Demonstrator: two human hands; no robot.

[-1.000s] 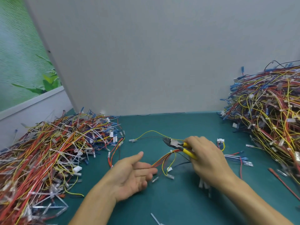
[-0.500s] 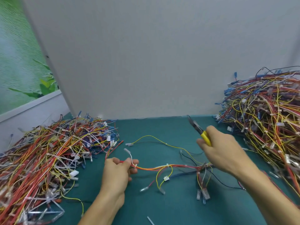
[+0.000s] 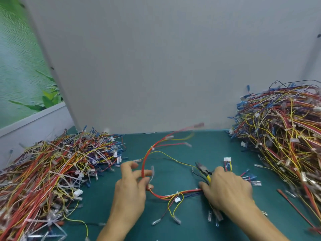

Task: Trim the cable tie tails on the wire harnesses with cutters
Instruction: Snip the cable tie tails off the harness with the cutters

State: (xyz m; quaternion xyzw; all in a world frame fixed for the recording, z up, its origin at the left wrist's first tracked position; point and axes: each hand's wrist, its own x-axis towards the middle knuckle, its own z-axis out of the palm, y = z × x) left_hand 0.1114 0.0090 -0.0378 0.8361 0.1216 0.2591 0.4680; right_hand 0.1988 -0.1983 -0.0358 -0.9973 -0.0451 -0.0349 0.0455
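Since half a second ago the right hand [image 3: 227,190] has dropped from up near the back down onto the green mat [image 3: 173,226], and the far end of the wire harness [image 3: 147,153] has whipped up off the mat, so it now arcs from the left hand [image 3: 132,186] toward the grey board [image 3: 156,66]. That raised end is motion-blurred.

Left hand first: the thumb sits apart from the rest and the fingers are loosely spread. The red bundle of the harness runs through them, and the lower fingertips pinch it where it bends back toward the right. A pale cable tie tail [image 3: 152,171] sticks up just beside the index finger, too blurry to say much more.

Right hand is curled round the yellow handles of the cutters [image 3: 204,171], nose pointing up and left, low over the mat. I can't tell if the jaws are apart or together. Its thumb tip touches the harness bundle where that runs under the hand.

Between the hands the harness sags in a loop on the mat, with a small white connector [image 3: 177,199] hanging off it. Loose terminal ends fan out below.

On the left is a big pile of harnesses [image 3: 52,171] with long pale tie tails poking out everywhere. Another pile [image 3: 286,136] sits on the right, stacked higher.
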